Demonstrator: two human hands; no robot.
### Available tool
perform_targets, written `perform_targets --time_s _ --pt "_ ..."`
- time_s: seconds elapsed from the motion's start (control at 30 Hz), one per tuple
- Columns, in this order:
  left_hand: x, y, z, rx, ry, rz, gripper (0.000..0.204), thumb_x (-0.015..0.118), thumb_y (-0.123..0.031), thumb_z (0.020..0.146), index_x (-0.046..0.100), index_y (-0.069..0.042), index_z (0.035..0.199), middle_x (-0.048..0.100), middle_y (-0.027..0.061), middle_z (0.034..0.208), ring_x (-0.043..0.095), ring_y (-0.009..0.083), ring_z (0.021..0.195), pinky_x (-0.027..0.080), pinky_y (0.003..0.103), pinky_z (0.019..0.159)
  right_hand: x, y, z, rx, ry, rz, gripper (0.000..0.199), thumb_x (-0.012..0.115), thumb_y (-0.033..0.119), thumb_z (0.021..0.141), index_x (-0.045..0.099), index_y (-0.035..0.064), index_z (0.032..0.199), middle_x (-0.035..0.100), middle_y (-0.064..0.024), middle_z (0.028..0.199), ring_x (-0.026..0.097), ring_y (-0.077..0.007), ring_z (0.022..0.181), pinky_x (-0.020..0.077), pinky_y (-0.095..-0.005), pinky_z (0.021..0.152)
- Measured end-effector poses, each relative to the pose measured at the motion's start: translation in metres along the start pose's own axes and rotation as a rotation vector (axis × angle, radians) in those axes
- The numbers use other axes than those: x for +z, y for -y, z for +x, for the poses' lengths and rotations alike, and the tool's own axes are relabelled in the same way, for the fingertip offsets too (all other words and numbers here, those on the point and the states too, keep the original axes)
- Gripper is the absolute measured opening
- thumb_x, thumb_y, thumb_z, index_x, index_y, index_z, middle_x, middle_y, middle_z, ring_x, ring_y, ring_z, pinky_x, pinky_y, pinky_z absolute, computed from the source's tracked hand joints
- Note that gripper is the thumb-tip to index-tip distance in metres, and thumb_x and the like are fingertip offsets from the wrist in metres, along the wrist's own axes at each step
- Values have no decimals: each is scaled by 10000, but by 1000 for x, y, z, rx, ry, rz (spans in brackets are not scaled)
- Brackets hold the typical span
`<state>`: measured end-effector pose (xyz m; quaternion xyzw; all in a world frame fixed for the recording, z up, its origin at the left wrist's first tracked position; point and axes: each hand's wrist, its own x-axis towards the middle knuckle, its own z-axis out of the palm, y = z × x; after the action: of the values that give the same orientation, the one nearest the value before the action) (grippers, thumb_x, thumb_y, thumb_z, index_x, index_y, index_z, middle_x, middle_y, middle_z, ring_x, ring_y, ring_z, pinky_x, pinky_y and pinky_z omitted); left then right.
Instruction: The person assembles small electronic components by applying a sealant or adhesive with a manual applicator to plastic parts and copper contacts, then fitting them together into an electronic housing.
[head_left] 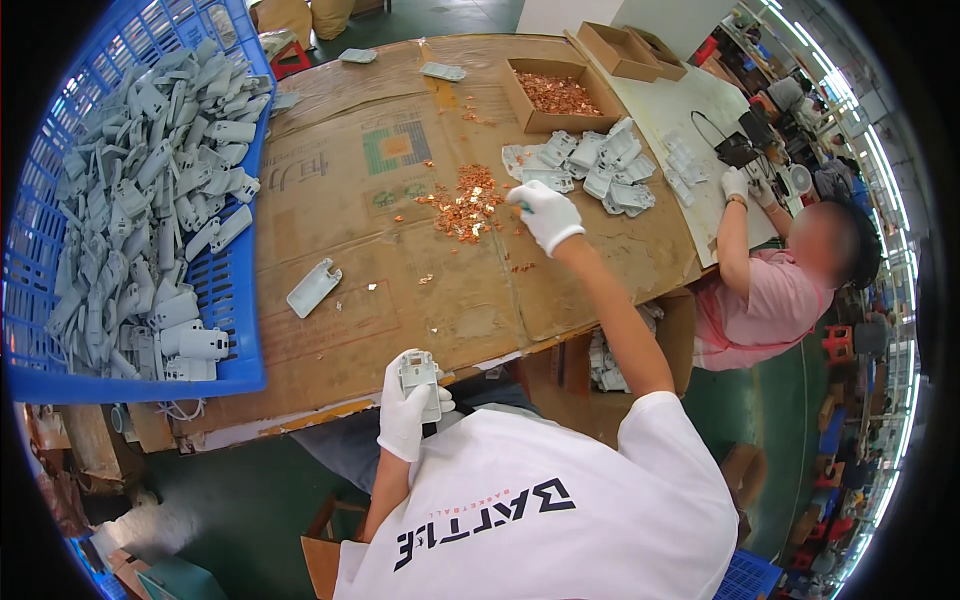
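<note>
In my white-gloved left hand, close to the front edge of the table, is a light grey plastic housing with a small rectangular opening near its top. My right hand, also gloved, is stretched out over the table just right of a loose pile of small copper-coloured metal pieces. Its fingers are drawn together, and a bit of green shows at them; what they hold, if anything, is too small to make out. A single grey plastic cover lies on the cardboard between the left hand and the pile.
A blue plastic crate heaped with grey housings stands at the left. Beyond my right hand lie stacked grey parts and a cardboard box of copper pieces. A co-worker in pink sits at the right. Cardboard covers the table.
</note>
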<state>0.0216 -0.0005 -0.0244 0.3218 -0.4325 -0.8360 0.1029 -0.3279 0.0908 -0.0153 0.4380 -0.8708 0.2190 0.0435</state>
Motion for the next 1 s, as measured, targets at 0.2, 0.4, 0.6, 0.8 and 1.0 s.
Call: perform_targets --time_s 0.2,0.4,0.6,0.8,1.0 --pt "-2 -7 -4 41 -26 -30 478 488 15 851 389 -91 1306 586 135 1042 644 201 705 575 329 599 26 18 27 -92 23 -221 80 578 130 819 591 152 896 609 -115 917 632 -342 794 513 -458 660" --pt "5 -21 -7 -31 16 42 371 586 -155 879 458 -80 1219 608 79 948 628 130 651 518 254 515 28 -28 30 -134 178 -186 186 579 38 780 633 107 945 612 -172 904 591 -385 860 489 -444 745" --pt "-12 -3 -10 130 -91 227 357 542 -212 876 461 -57 1187 642 123 899 663 197 746 528 322 615 17 22 44 67 319 -351 140 624 48 746 602 56 885 651 -193 902 628 -385 865 504 -445 763" --pt "-8 10 -2 189 -146 166 279 485 -191 912 459 -69 1162 636 129 897 657 228 761 517 329 659 12 5 46 78 313 -374 177 670 87 706 582 21 845 653 -203 867 638 -384 834 511 -438 739" --pt "-4 10 7 265 -330 347 356 481 -122 880 420 -96 1230 650 75 895 680 175 738 545 300 667 2 22 36 43 150 -362 184 647 40 734 536 30 881 616 -191 849 616 -378 797 479 -444 713"
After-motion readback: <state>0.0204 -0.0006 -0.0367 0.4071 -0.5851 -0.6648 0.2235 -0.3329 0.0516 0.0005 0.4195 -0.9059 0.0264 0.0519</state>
